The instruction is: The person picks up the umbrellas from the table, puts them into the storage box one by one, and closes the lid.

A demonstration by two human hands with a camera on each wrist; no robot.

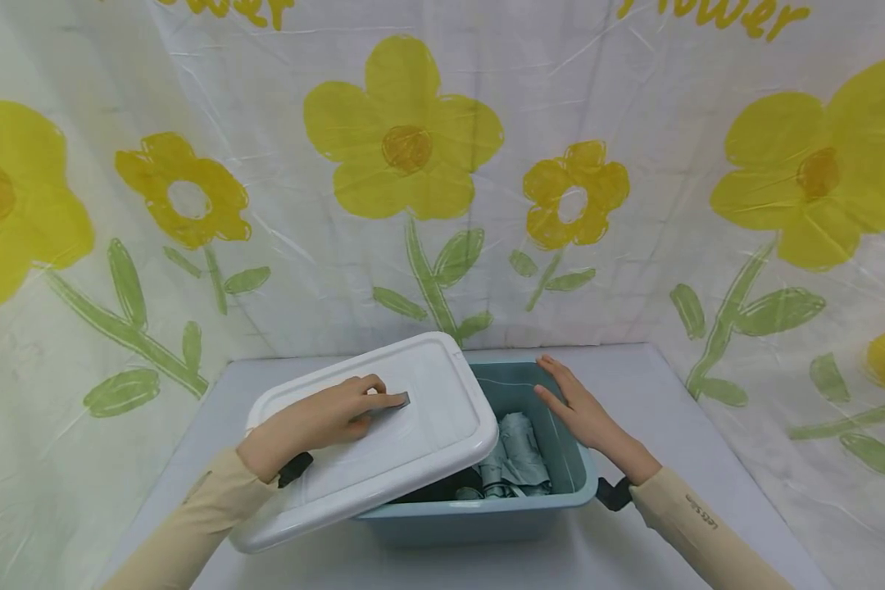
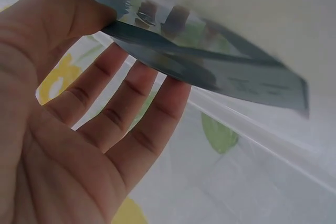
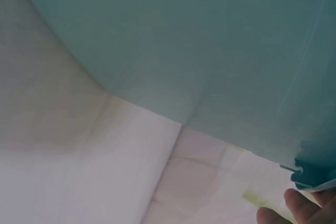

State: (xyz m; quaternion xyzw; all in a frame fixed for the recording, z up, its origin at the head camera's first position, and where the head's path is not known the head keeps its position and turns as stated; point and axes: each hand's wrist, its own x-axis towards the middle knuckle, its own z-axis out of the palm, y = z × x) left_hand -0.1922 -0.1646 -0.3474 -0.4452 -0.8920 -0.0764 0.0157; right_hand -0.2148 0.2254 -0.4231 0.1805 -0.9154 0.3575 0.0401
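A white lid (image 1: 428, 442) hangs tilted over the left part of a blue-green storage box (image 1: 465, 528). My left hand (image 1: 347, 410) grips the lid's grey-blue handle (image 1: 404, 400); in the left wrist view the thumb lies over the handle (image 2: 236, 80) and the fingers (image 2: 152, 129) come up under it. On the box's right rim, my right hand (image 1: 586, 414) rests with its fingers extended. Its fingertips (image 3: 299, 205) appear beside a blue-green clip (image 3: 310, 174) in the right wrist view. Rolled grey-blue fabric bundles (image 1: 522, 451) lie inside the box; the lid hides the box's left side.
The box stands on a pale table (image 1: 678, 459). A white curtain (image 1: 280, 180) with yellow flowers hangs behind the table and along both sides. A small round object (image 1: 468, 493) lies near the box's front wall.
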